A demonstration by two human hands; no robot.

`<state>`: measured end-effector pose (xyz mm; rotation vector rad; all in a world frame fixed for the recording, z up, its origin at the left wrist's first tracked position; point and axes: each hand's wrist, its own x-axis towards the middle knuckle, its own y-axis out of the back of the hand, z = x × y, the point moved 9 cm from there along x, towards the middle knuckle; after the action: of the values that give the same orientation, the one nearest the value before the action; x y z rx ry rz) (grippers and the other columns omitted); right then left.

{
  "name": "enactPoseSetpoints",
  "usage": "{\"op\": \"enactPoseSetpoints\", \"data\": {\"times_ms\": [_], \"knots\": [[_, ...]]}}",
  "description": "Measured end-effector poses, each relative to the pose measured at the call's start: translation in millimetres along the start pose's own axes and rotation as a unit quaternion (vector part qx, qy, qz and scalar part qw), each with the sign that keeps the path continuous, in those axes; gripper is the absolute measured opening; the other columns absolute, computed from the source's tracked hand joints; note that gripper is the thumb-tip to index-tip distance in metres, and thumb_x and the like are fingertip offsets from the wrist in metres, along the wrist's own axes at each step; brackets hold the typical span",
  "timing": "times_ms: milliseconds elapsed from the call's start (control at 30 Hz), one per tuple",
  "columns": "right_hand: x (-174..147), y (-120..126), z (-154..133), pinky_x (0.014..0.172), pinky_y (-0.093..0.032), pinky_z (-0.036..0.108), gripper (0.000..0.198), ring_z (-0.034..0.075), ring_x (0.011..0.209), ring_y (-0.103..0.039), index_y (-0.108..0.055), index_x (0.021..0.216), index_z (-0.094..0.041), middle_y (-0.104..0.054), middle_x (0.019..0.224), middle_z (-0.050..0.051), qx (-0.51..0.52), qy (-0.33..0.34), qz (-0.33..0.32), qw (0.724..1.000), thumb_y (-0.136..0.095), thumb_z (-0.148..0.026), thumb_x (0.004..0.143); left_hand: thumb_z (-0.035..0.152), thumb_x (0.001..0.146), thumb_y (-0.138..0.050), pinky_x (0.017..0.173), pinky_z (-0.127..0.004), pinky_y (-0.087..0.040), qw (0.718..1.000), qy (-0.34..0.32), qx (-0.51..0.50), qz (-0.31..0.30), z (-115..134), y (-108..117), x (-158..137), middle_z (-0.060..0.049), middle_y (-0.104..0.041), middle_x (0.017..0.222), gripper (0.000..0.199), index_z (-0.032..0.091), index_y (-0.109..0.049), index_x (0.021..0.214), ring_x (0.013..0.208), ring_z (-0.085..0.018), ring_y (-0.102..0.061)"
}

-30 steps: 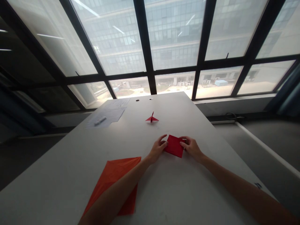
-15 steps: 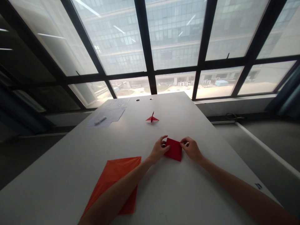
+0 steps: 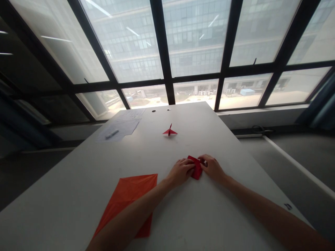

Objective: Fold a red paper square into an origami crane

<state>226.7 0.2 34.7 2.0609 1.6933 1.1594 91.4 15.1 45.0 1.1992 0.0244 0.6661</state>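
A small folded piece of red paper (image 3: 197, 170) lies on the white table in front of me. My left hand (image 3: 181, 170) covers its left part, with curled fingers pressing on top of it. At the right edge, my right hand (image 3: 211, 168) pinches the paper between thumb and fingertips. Part of the paper is hidden under my left fingers. Beyond my hands stands a folded red paper crane (image 3: 170, 132) with spread wings.
Under my left forearm is an orange-red plastic packet (image 3: 131, 191). White printed sheets (image 3: 128, 127) with a white marker-like stick (image 3: 112, 134) on them lie at the far left. The white table (image 3: 225, 212) reaches toward tall windows (image 3: 195, 38).
My left hand has slid right and over the red paper, hiding more of it. A corner of the paper now appears folded in near the right fingertips. My right hand has barely moved.
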Motion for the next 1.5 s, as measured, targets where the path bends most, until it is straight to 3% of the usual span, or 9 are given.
{"op": "enactPoseSetpoints", "data": {"times_ms": [167, 333, 567, 800, 967, 1133, 1233, 1367, 1500], "knots": [[-3, -5, -16, 0.083, -0.049, 0.031, 0.023, 0.019, 0.09, -0.062, -0.067, 0.1, -0.023, -0.067, 0.095, 0.004, 0.035, 0.043, -0.035, 0.998, -0.056, -0.013, 0.082, 0.024, 0.09, -0.058, 0.1, -0.034, -0.043, 0.999, 0.04, -0.023, -0.003, -11, 2, 1, -0.005, -0.067, 0.118, 0.025, 0.022, -0.069, 0.113, 0.107, -0.022, -0.059], [-3, -2, 5, 0.069, -0.052, 0.027, 0.033, 0.015, 0.075, -0.064, -0.063, 0.111, -0.021, -0.069, 0.103, 0.005, 0.101, -0.048, 0.004, 0.994, -0.061, -0.017, 0.079, 0.027, 0.087, -0.062, 0.1, -0.035, -0.043, 0.999, 0.048, 0.0, 0.007, -12, 8, 0, -0.006, -0.066, 0.115, 0.021, 0.022, -0.072, 0.105, 0.107, -0.023, -0.057], [-4, -11, 7, 0.068, -0.05, 0.027, 0.039, 0.016, 0.069, -0.064, -0.06, 0.115, -0.021, -0.068, 0.076, -0.001, 0.076, -0.072, -0.03, 0.994, -0.059, -0.014, 0.077, 0.027, 0.087, -0.062, 0.1, -0.033, -0.043, 0.999, 0.05, 0.016, 0.004, -12, 9, 0, -0.004, -0.066, 0.113, 0.028, 0.024, -0.068, 0.114, 0.106, -0.022, -0.057], [-4, -9, -11, 0.086, -0.049, 0.033, 0.037, 0.021, 0.096, -0.063, -0.061, 0.116, -0.021, -0.069, 0.107, 0.007, -0.034, 0.019, -0.011, 0.999, -0.054, -0.008, 0.082, 0.029, 0.088, -0.06, 0.103, -0.042, -0.041, 0.998, 0.04, 0.054, -0.002, -7, 7, -1, -0.007, -0.059, 0.129, 0.04, 0.024, -0.059, 0.127, 0.116, -0.028, -0.051], [-8, -12, -38, 0.087, -0.048, 0.033, 0.028, 0.022, 0.095, -0.061, -0.062, 0.114, -0.023, -0.07, 0.1, 0.006, -0.089, 0.12, -0.062, 0.987, -0.053, -0.012, 0.09, 0.022, 0.086, -0.059, 0.102, -0.041, -0.042, 0.998, 0.056, 0.017, 0.018, -12, 9, 0, -0.007, -0.06, 0.124, 0.034, 0.024, -0.061, 0.12, 0.113, -0.026, -0.052], [-11, -15, -44, 0.085, -0.048, 0.034, 0.019, 0.022, 0.092, -0.061, -0.066, 0.1, -0.022, -0.07, 0.095, 0.005, -0.119, 0.134, -0.082, 0.98, -0.055, -0.011, 0.089, 0.017, 0.083, -0.058, 0.103, -0.039, -0.043, 0.995, 0.081, -0.026, 0.045, -21, 11, -1, -0.007, -0.061, 0.118, 0.035, 0.023, -0.059, 0.118, 0.111, -0.024, -0.053], [-9, -14, -36, 0.086, -0.048, 0.033, 0.021, 0.022, 0.093, -0.062, -0.067, 0.101, -0.023, -0.07, 0.096, 0.005, -0.104, 0.112, -0.067, 0.986, -0.054, -0.012, 0.088, 0.02, 0.085, -0.058, 0.108, -0.041, -0.039, 0.995, 0.083, -0.015, 0.047, -25, 8, -2, -0.007, -0.058, 0.128, 0.04, 0.024, -0.057, 0.125, 0.119, -0.025, -0.049], [-4, -6, -9, 0.081, -0.051, 0.031, 0.031, 0.019, 0.087, -0.065, -0.065, 0.111, -0.021, -0.071, 0.102, 0.006, -0.028, 0.011, -0.009, 1.0, -0.054, -0.012, 0.083, 0.028, 0.091, -0.055, 0.109, -0.044, -0.038, 0.989, 0.127, 0.001, 0.071, -39, 7, -5, -0.009, -0.056, 0.134, 0.045, 0.022, -0.05, 0.136, 0.123, -0.027, -0.048], [-2, 0, 18, 0.074, -0.051, 0.031, 0.032, 0.018, 0.073, -0.065, -0.065, 0.11, -0.019, -0.072, 0.087, 0.005, 0.019, -0.082, 0.028, 0.996, -0.056, -0.017, 0.08, 0.029, 0.093, -0.054, 0.105, -0.041, -0.04, 0.984, 0.155, -0.002, 0.089, -47, 9, -6, -0.008, -0.06, 0.128, 0.042, 0.022, -0.051, 0.134, 0.118, -0.024, -0.052]]}}
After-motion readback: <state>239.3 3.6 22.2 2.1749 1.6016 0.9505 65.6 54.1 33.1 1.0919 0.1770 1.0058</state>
